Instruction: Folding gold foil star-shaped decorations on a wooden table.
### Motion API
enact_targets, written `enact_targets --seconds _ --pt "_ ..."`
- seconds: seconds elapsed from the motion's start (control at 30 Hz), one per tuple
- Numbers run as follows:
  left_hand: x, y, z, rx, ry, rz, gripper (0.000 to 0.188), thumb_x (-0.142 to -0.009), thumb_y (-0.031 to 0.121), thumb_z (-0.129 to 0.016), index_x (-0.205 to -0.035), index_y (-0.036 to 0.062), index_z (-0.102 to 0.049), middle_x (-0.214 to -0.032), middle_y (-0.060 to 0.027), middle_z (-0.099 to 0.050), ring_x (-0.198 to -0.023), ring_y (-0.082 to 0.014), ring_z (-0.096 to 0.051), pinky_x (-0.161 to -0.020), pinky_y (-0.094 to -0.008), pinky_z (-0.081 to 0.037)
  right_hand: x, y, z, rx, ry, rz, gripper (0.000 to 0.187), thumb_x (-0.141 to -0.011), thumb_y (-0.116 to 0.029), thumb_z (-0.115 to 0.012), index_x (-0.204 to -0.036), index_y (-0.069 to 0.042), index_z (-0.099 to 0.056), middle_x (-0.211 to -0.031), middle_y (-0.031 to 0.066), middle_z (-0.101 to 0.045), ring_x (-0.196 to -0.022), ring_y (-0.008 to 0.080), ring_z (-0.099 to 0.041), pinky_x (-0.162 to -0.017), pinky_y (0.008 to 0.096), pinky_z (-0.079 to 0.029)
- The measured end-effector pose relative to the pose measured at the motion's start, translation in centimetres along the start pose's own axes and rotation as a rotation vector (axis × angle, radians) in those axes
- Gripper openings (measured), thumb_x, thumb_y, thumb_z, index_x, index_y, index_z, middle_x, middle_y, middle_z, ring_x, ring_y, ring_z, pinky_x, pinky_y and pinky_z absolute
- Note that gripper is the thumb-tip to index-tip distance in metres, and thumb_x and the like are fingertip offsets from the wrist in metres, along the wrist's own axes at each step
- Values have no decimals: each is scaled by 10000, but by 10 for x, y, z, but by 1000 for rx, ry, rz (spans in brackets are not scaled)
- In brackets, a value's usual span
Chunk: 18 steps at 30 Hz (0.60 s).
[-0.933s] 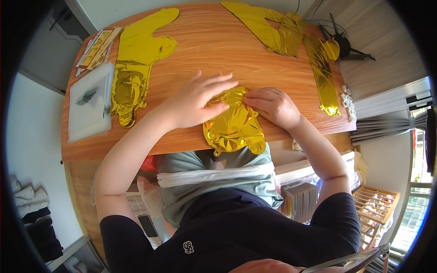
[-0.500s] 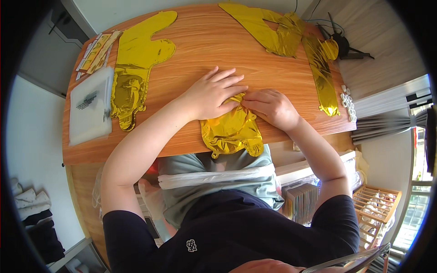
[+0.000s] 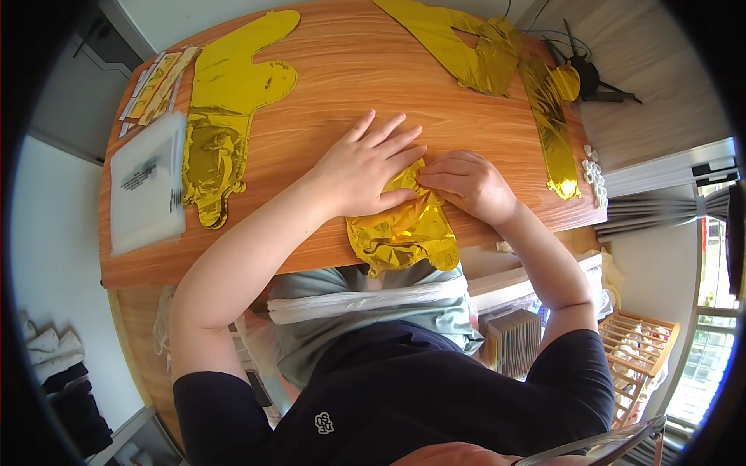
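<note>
A crumpled gold foil balloon (image 3: 404, 233) lies flat at the table's near edge, its lower end hanging toward my lap. My left hand (image 3: 369, 168) rests across its upper left part, fingers spread and pointing away, the thumb lying over the foil. At the balloon's upper right edge, my right hand (image 3: 470, 185) has its fingers bent and pinched on the foil. The tips of those fingers are partly hidden. Part of the balloon under my left palm cannot be seen.
More flat gold foil balloons lie at the left (image 3: 225, 101), far right (image 3: 486, 58) and right edge (image 3: 553, 128) of the table (image 3: 334, 85). A stack of clear plastic bags (image 3: 148, 186), printed cards (image 3: 155, 87), small white rings (image 3: 594, 179) and a black stand (image 3: 587, 74) are around them.
The view has shifted slightly. My left hand's fingers are spread a little wider and its thumb lies lower over the foil. My right hand keeps its pinch at the balloon's edge.
</note>
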State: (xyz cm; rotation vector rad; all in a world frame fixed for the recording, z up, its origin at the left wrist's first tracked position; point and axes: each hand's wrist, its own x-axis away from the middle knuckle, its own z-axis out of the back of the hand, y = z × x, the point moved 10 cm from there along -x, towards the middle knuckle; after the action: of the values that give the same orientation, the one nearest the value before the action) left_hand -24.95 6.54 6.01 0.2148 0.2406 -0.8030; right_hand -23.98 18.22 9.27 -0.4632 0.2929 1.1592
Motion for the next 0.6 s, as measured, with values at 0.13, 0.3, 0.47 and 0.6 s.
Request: enact_targets --seconds 0.13,0.3,0.47,0.6 --pt "-2 6 8 -22 48 -62 628 -1022 487 -615 -1527 117 -565 -1644 -57 -468 -1573 -269 -341 -1301 -570 -210 -2 1 1 -35 -6 -30 201 -840 -119 -796 -1040 -101 -786 -1040 27 -774 -1008 261 -717 -888 404 -588" --pt "-4 -3 0 221 -119 -36 549 -1049 387 -598 -1508 87 -576 -1573 -76 -557 -1516 -259 -440 -1305 -561 -211 -3 1 0 -16 -19 -27 189 -852 -122 -786 -1040 -106 -787 -1047 29 -774 -1020 266 -714 -914 401 -584" --pt "-1 -5 -4 439 -216 26 553 -1072 400 -558 -1507 59 -567 -1600 -125 -519 -1534 -274 -412 -1310 -563 -192 -1 3 -3 -9 -29 -16 211 -843 -115 -777 -1054 -109 -787 -1061 34 -768 -1031 265 -710 -922 401 -582" --pt "2 12 -11 210 -166 -54 688 -1082 520 -494 -1584 51 -457 -1665 -154 -416 -1594 -272 -299 -1315 -548 -174 -1 0 -3 29 -68 24 242 -819 -113 -765 -1060 -108 -786 -1087 43 -758 -1041 262 -708 -921 403 -583"
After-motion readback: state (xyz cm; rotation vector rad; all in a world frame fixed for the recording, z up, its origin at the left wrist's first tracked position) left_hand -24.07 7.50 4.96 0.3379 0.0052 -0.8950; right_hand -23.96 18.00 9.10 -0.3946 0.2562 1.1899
